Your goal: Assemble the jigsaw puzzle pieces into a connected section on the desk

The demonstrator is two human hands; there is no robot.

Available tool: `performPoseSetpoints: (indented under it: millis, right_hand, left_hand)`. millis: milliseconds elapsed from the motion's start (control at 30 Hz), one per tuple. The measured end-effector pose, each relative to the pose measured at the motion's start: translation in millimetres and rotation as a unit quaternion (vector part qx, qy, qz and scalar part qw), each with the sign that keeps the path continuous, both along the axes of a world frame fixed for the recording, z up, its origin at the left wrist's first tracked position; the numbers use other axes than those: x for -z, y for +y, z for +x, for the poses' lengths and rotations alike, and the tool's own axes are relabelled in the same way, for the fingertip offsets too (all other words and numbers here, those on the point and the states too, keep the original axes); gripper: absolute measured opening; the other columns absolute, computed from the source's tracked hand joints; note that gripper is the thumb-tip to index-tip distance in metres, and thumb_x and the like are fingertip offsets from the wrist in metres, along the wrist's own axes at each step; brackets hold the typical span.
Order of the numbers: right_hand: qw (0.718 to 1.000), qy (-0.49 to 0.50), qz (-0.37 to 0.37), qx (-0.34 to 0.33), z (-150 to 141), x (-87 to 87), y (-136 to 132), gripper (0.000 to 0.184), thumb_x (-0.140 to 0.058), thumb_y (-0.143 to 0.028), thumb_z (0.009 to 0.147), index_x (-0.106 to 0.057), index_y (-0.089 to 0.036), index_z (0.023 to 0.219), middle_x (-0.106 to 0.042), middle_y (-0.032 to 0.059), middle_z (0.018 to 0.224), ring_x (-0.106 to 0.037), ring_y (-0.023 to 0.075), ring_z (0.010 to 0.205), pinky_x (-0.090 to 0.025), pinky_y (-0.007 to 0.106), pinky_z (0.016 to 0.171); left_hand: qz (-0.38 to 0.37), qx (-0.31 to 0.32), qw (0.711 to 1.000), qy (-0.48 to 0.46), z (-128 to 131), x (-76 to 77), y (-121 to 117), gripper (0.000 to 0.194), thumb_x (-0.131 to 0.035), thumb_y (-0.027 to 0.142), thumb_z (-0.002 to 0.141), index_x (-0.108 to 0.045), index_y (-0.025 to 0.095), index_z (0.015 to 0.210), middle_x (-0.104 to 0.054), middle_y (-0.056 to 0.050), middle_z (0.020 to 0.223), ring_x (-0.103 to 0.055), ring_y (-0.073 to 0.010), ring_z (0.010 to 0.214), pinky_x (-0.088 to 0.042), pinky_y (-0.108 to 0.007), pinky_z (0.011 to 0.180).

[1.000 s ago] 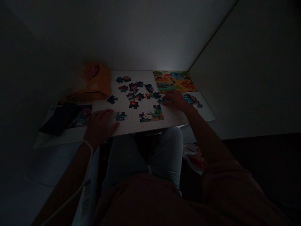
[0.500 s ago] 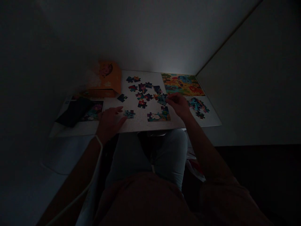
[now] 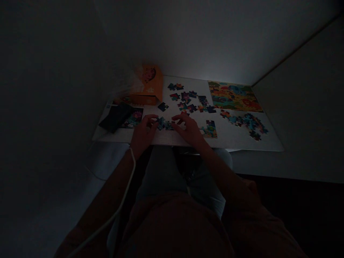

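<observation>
Puzzle pieces (image 3: 164, 124): a small joined blue-green cluster lies flat on the tabletop (image 3: 228, 144), between the two hands and close to the front edge.
Step in hand: both hands are working at that cluster, apparently fitting pieces together, though the dim view hides the exact join.
Left hand (image 3: 143, 134): it sits at the cluster's left side, palm down and wrist low, with a white cord (image 3: 131, 168) running along the forearm.
Left fingers (image 3: 152, 120): curled toward the cluster and touching or almost touching it; I cannot tell whether they grip a piece.
Right hand (image 3: 188, 129): it arches over the cluster's right side, with the forearm coming in from the lower right.
Right fingers (image 3: 178, 120): bent down at the cluster's edge; any grip is equally unclear.
Other pieces: loose dark pieces (image 3: 188, 100) are scattered farther along the tabletop, a joined section (image 3: 209, 129) lies just right of the right hand, and a longer joined group (image 3: 244, 123) lies farther right.
Around: an orange box (image 3: 149, 84) stands at the far left, a black pouch (image 3: 114, 117) lies nearer, and a colourful animal picture (image 3: 233, 96) lies at the far right.
</observation>
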State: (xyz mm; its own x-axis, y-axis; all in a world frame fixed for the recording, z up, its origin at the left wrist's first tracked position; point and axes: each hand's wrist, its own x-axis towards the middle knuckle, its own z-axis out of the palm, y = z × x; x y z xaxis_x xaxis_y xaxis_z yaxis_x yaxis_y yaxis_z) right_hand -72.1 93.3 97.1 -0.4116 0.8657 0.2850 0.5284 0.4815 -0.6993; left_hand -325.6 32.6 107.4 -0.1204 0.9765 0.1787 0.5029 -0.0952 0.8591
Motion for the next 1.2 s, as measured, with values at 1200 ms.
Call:
performPoseSetpoints:
  millis: [1200]
  right_hand:
    - [0.967, -0.239, 0.092, -0.012, -1.6, -0.9, -13.1, 0.032, -0.066, -0.037, 0.126, -0.085, -0.037, 0.151, -0.083, 0.0055, 0.159, -0.070, 0.0364, 0.146, -0.046, 0.057, 0.117]
  left_hand:
    - [0.018, 0.067, 0.934, 0.351, 1.7, -6.2, 10.8, 0.045, -0.062, 0.051, 0.115, -0.085, 0.032, 0.149, -0.074, -0.017, 0.155, -0.059, -0.0428, 0.151, -0.036, -0.076, 0.140]
